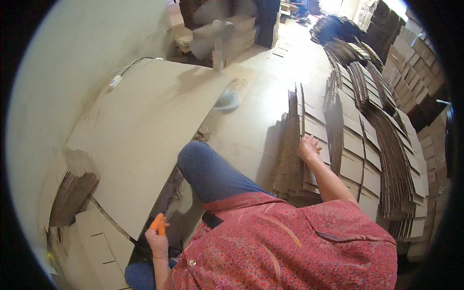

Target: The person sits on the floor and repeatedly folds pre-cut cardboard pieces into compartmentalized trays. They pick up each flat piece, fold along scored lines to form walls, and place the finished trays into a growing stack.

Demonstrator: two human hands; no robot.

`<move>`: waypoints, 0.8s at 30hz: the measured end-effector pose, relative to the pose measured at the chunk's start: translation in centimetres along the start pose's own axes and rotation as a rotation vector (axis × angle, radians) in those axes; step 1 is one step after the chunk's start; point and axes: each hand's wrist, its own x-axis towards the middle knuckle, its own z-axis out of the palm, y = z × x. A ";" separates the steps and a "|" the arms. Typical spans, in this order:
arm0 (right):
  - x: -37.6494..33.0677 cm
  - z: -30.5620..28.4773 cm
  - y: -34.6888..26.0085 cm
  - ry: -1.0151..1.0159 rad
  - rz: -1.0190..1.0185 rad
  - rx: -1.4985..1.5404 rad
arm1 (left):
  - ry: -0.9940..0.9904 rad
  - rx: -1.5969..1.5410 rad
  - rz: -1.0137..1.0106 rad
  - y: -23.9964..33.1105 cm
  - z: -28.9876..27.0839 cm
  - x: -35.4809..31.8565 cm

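My right hand (310,148) reaches out with its fingers spread, touching a standing row of flat cardboard pieces (315,129) on the right. The fingers are not wrapped round any piece. Lower left, my left hand (157,233) is raised beside the edge of a broad table covered in plain board (145,130). Orange covers sit on some of its fingers, which are loosely bent and a little apart. Nothing shows in that hand. Between the hands is my knee in dark blue checked cloth (212,171).
More cardboard rows (391,154) lean along the right side. A cardboard bundle (75,186) sits at the table's left end. A fan (217,38) stands beyond the table, with a pale rounded object (227,99) on the floor nearby. Far back, a person (300,7) is partly visible.
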 end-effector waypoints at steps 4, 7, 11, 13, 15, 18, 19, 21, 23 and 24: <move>0.6 -0.3 -0.1 0.114 -0.131 -0.138 | 0.207 0.134 0.067 1.7 -5.7 0.9; 2.2 0.9 4.3 0.191 -0.310 -0.045 | 0.341 0.355 0.196 3.5 -10.3 4.6; -1.5 -2.6 1.1 0.200 -0.164 -0.113 | 0.611 0.789 0.413 5.9 -16.7 12.6; -2.5 -2.8 -1.6 0.223 -0.299 -0.021 | 0.628 0.859 0.421 7.7 -19.2 16.1; -2.9 -2.8 -4.2 0.224 -0.437 0.057 | 0.650 1.106 0.330 8.0 -21.3 19.0; -2.4 -2.0 -7.1 0.248 -0.687 0.218 | 0.664 1.329 0.234 7.7 -20.9 22.6; -3.3 -2.4 -8.2 0.261 -0.771 0.268 | 0.588 1.292 0.257 7.4 -21.8 23.3; -6.1 -2.8 -11.1 0.285 -0.938 0.372 | 0.437 1.215 0.300 7.1 -23.8 24.0; -9.4 -4.7 -12.7 0.240 -1.072 0.508 | 0.414 1.184 0.192 9.2 -23.2 24.3; -10.8 -5.6 -13.4 0.219 -1.101 0.521 | 0.406 1.170 0.138 10.2 -23.0 24.3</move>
